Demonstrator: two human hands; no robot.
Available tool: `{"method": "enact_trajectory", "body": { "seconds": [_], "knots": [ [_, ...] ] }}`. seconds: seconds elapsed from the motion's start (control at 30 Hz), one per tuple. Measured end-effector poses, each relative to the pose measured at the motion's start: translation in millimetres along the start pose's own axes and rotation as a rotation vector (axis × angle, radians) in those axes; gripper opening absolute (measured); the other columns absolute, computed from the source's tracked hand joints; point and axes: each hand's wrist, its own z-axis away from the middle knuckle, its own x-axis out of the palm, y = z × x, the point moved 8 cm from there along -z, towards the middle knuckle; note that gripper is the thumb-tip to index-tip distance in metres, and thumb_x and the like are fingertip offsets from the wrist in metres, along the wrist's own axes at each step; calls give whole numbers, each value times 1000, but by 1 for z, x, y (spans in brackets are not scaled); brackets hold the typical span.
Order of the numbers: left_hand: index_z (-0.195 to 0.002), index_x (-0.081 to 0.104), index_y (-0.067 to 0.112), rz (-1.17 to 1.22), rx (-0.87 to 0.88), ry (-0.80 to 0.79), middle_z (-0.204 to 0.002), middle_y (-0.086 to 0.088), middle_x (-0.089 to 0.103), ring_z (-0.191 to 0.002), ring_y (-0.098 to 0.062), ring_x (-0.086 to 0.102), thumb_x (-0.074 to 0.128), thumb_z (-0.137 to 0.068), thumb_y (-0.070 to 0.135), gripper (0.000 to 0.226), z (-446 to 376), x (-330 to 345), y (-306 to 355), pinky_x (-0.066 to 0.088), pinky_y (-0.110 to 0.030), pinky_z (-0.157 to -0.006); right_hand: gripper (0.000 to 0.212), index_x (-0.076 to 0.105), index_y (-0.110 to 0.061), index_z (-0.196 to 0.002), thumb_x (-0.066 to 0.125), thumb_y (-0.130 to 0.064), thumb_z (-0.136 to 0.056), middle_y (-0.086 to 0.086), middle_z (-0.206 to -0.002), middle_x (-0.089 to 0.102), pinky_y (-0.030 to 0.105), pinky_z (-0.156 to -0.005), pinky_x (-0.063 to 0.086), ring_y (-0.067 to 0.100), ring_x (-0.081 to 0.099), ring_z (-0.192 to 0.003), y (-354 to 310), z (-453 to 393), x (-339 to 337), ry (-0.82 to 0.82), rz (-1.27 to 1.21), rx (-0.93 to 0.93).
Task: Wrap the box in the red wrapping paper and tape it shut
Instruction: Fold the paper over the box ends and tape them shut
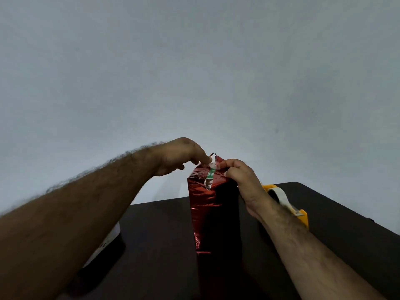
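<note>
A tall box [211, 211] stands upright on the dark table [164, 234], covered in shiny red wrapping paper. At its top end a gap in the paper shows a bit of green and white box [210, 174]. My left hand [179, 156] pinches the paper flap at the top from the left. From the right, my right hand [242, 180] grips the top edge, its fingers pressing the paper fold and a whitish strip that looks like tape [214, 164].
A yellow tape dispenser [287, 204] with a roll of clear tape sits on the table right of the box, partly behind my right forearm. A white and dark object [108, 241] lies under my left forearm. A plain grey wall fills the background.
</note>
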Motion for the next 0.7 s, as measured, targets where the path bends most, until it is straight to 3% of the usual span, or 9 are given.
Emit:
{"method": "enact_trajectory", "body": {
  "seconds": [0.17, 0.37, 0.5, 0.57, 0.63, 0.7],
  "knots": [
    [-86, 79, 16, -153, -77, -30, -100, 8, 72, -105, -15, 61, 81, -87, 27, 11, -17, 3, 3, 41, -45, -96, 35, 75, -10, -103, 60, -23, -73, 12, -113, 75, 32, -86, 58, 18, 70, -99, 1, -1, -2, 0, -5, -9],
    [-81, 76, 14, -267, -154, -22, -87, 5, 66, -88, -14, 56, 89, -79, 31, 21, -23, 8, -2, 37, -37, -81, 37, 74, -9, -105, 60, -24, -74, 12, -106, 76, 25, -76, 58, 14, 71, -91, 0, -2, -1, -14, 22, -30],
    [-78, 80, 16, -341, -216, -7, -111, -2, 71, -109, -23, 61, 93, -62, 47, 37, -25, 6, -4, 39, -39, -85, 35, 74, -11, -104, 60, -24, -75, 9, -104, 77, 31, -80, 60, 17, 73, -93, 0, -1, 0, -27, 18, -38],
    [-82, 81, 16, -390, -255, -21, -111, 1, 68, -111, -23, 60, 90, -70, 46, 34, -25, 6, 0, 39, -40, -89, 34, 74, -11, -104, 61, -24, -76, 11, -105, 77, 35, -84, 60, 22, 73, -96, 0, -1, 1, -30, 16, -42],
    [-82, 78, 20, -461, -289, -53, -102, 5, 65, -100, -19, 58, 85, -78, 46, 28, -25, 7, 4, 40, -37, -84, 33, 74, -11, -104, 61, -23, -77, 14, -107, 76, 43, -89, 60, 31, 72, -102, 0, -1, 1, -27, 24, -50],
    [-78, 70, 22, -513, -307, -91, -87, 6, 63, -76, -13, 50, 80, -87, 43, 25, -24, 10, 13, 37, -28, -67, 33, 74, -12, -105, 60, -23, -78, 15, -108, 75, 49, -94, 59, 36, 70, -108, 0, -2, 1, -24, 28, -50]
  ]
}}
